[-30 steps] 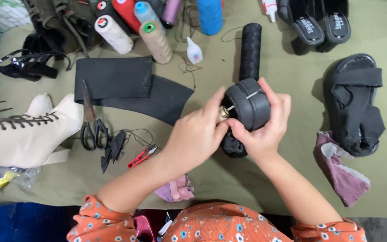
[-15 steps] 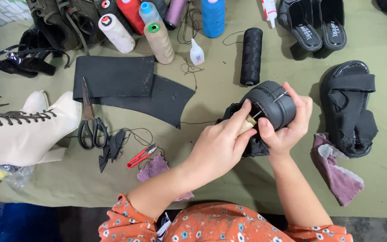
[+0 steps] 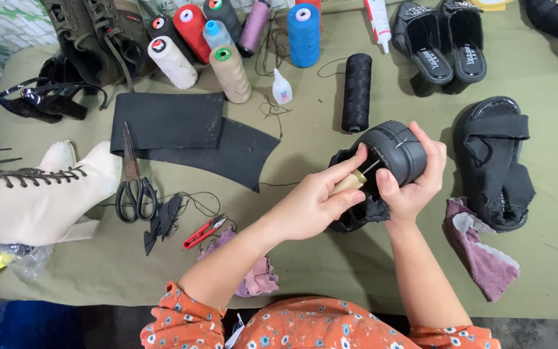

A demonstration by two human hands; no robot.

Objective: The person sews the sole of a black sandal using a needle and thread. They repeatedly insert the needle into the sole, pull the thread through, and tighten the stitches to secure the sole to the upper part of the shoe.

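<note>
My right hand grips a black sandal by its sole, heel end turned up toward the camera. My left hand holds a wooden-handled awl whose metal tip is pushed into the sandal's sole edge. A thin black thread runs from the sandal toward the left. The sandal's straps hang below, partly hidden by both hands.
A second black sandal lies to the right, with a mauve cloth below it. Black thread spool, coloured thread cones, glue bottle, black leather sheets, scissors, red snips and a white boot lie on the green table.
Both hands have carried the sandal rightward and slightly lower. The black thread spool, earlier behind the sandal, now lies apart on the table. The awl tip stays at the sole.
</note>
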